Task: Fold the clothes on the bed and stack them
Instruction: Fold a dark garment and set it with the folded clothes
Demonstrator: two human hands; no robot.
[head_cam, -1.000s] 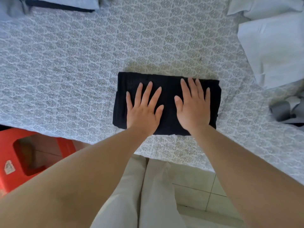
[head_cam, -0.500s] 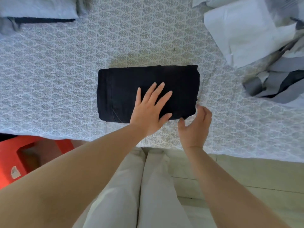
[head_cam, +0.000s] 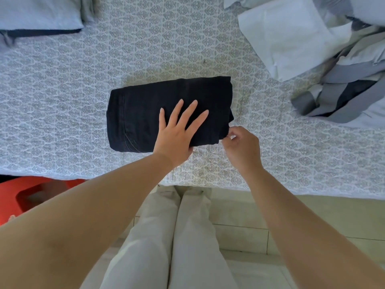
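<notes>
Nearest to me, my pale trouser legs (head_cam: 166,236) stand on the tiled floor (head_cam: 245,232), with a red plastic stool (head_cam: 31,195) off to my left against the bed's edge. Both bare forearms reach forward over the patterned grey bedspread (head_cam: 62,101). My left hand (head_cam: 177,132) lies flat on the folded black garment (head_cam: 166,111), fingers straight and spread, palm over its near edge, gripping nothing. My right hand (head_cam: 241,144) sits at the garment's near right corner with the fingers curled in toward the thumb; they seem to pinch the edge of the cloth there, though the contact itself is small and partly hidden by the knuckles. The black garment is a compact rectangle lying in the middle of the bed, slightly tilted, stitching visible along its left end.

Farther off to the right lies a loose heap of grey and dark clothes (head_cam: 343,94), well apart from the black bundle, and beyond it a white garment (head_cam: 291,38) spread out. At the far left corner rests a folded pale blue piece (head_cam: 39,13) lying over something dark.
</notes>
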